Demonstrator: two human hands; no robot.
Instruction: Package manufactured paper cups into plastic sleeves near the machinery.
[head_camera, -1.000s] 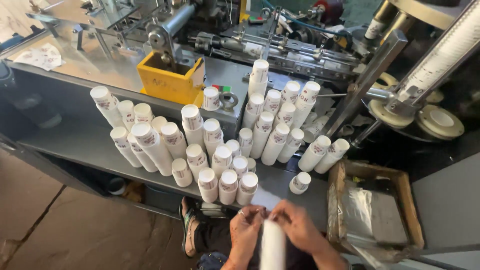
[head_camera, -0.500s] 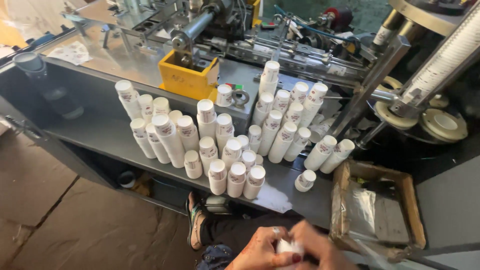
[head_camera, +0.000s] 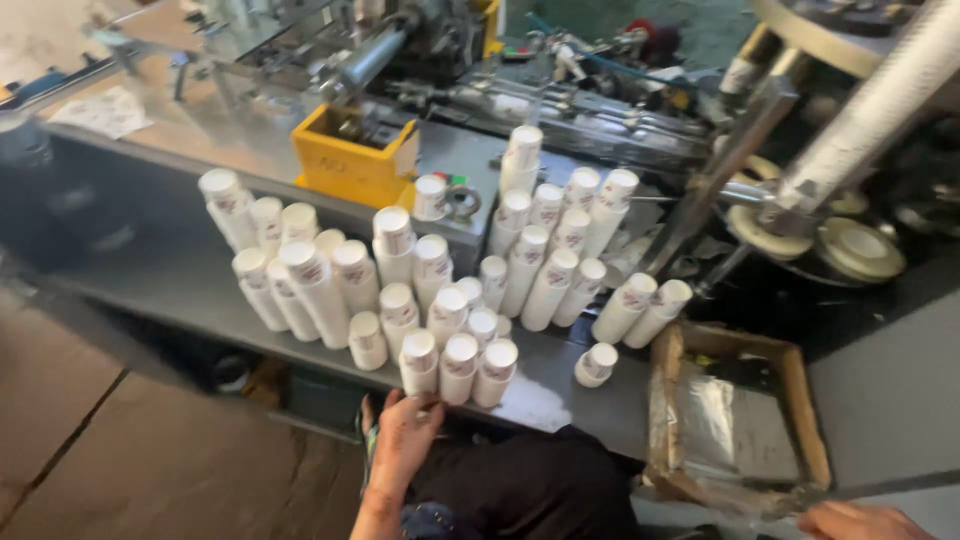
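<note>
At the near edge of the grey metal bench (head_camera: 180, 290), the left hand (head_camera: 405, 435) rested with loose, empty grip just below stacked white paper cups (head_camera: 458, 368), while the right hand (head_camera: 858, 520) showed no readable grip beside the shallow cardboard tray (head_camera: 800, 410).

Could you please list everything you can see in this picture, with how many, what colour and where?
stacks of paper cups: several dozen, white with small prints, standing upside down on the shelf
shelf: one, grey metal, along the machine front
yellow box: one, open-topped, behind the stacks
machine: one, grey metal, across the top
cardboard tray: one, brown, lined with clear plastic, lower right
long tube: one, pale grey, slanting at upper right
floor: brown, lower left
left hand: at the shelf edge, under the front stacks
right hand: at the bottom right edge, partly cut off
</note>
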